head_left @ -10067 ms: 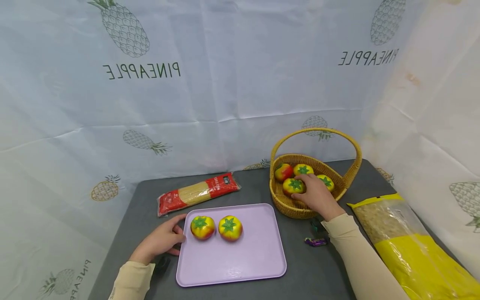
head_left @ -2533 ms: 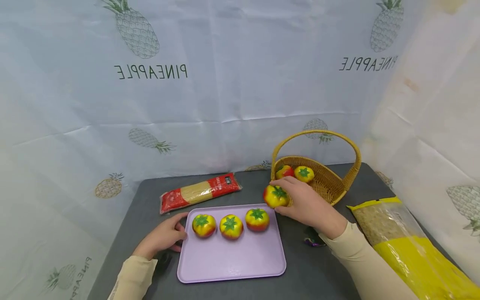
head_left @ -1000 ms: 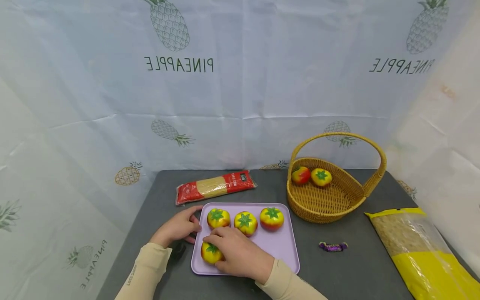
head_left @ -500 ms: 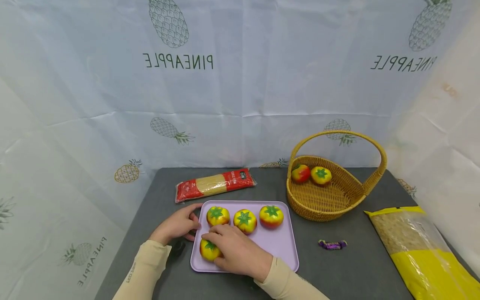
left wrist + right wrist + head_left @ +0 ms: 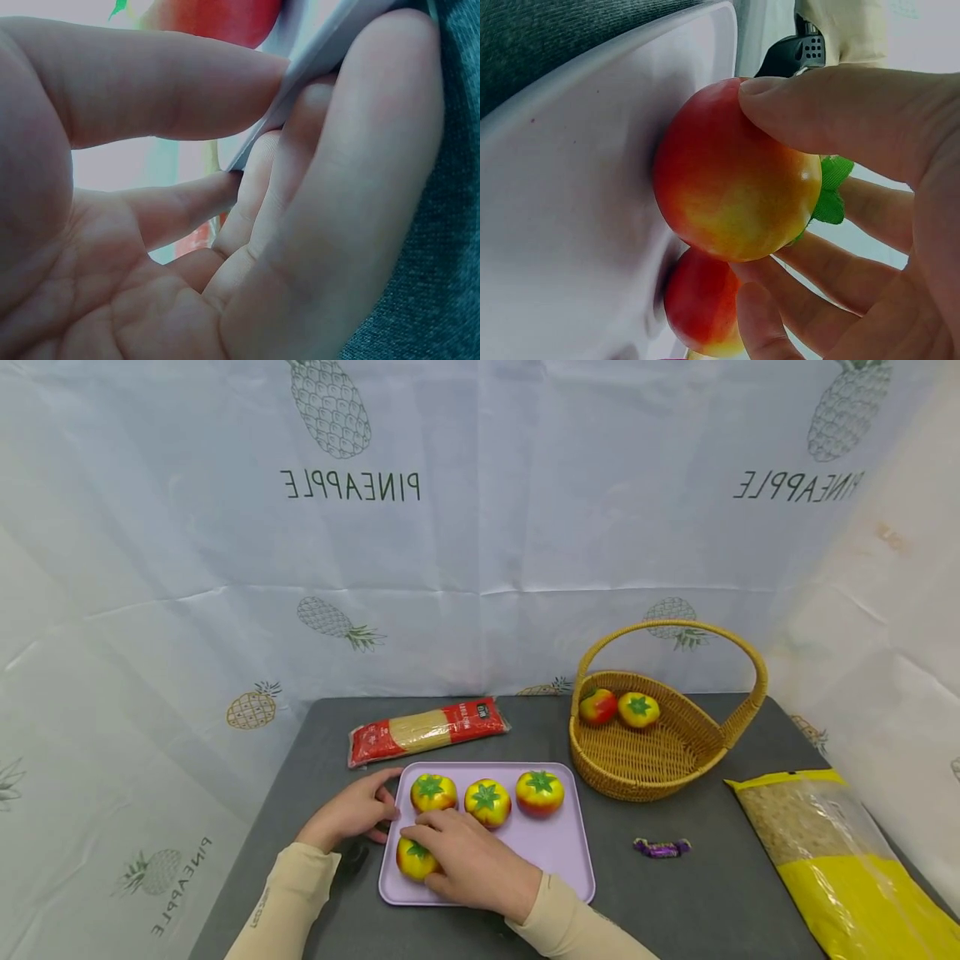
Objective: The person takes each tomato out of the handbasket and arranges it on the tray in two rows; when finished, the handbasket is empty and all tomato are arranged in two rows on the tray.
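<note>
My right hand (image 5: 480, 864) holds a yellow-and-red artificial persimmon (image 5: 415, 860) with a green leafy top, at the near left corner of the lilac tray (image 5: 543, 852). In the right wrist view, thumb and fingertips lie around this persimmon (image 5: 735, 176), which touches the tray. Along the tray's far side sit a left persimmon (image 5: 432, 792), a middle one (image 5: 487, 803) and a right one (image 5: 540, 793). My left hand (image 5: 352, 812) grips the tray's left edge; the left wrist view has its thumb against the rim (image 5: 300, 75) and fingers beneath.
Behind the tray lies a red-ended noodle packet (image 5: 427, 732). A wicker basket (image 5: 633, 787) with a tall handle stands at the back right, with two persimmons (image 5: 638, 710) inside. A purple-wrapped candy (image 5: 662, 848) and a large yellow bag (image 5: 840, 860) lie to the right.
Since the earliest frame, two persimmons have left the basket for the tray, carried by my right hand. My left hand has stayed at the tray's edge. Over the last second, little has moved.
</note>
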`<state>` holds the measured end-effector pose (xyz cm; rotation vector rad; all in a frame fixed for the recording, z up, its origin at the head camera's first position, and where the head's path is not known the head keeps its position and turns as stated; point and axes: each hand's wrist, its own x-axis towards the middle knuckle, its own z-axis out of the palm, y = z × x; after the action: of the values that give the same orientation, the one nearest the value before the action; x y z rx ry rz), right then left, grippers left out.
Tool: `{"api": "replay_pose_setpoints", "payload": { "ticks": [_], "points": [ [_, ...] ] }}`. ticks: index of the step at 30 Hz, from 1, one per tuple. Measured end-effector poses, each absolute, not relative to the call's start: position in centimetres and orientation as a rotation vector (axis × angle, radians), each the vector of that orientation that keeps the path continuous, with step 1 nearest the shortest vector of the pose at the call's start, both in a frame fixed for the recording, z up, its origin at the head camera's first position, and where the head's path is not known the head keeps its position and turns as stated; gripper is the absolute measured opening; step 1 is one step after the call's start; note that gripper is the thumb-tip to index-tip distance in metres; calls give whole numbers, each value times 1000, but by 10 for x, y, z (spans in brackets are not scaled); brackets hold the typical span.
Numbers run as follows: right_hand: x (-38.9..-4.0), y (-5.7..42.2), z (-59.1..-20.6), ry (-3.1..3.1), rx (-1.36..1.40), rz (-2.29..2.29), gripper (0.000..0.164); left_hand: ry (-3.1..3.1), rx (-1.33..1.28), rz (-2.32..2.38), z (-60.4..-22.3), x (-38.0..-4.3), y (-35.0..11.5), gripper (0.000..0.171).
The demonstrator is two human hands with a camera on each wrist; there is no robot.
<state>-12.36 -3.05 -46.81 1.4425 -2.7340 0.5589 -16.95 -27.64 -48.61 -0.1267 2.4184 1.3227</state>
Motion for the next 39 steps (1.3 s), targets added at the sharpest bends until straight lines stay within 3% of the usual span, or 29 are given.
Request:
{"api": "replay_pose_setpoints", "payload": {
  "ticks": [39],
  "points": [
    [-136, -10, -451, -2840, 1352, 723, 64, 2409, -133, 1303, -487, -170, -277, 75]
  ]
}}
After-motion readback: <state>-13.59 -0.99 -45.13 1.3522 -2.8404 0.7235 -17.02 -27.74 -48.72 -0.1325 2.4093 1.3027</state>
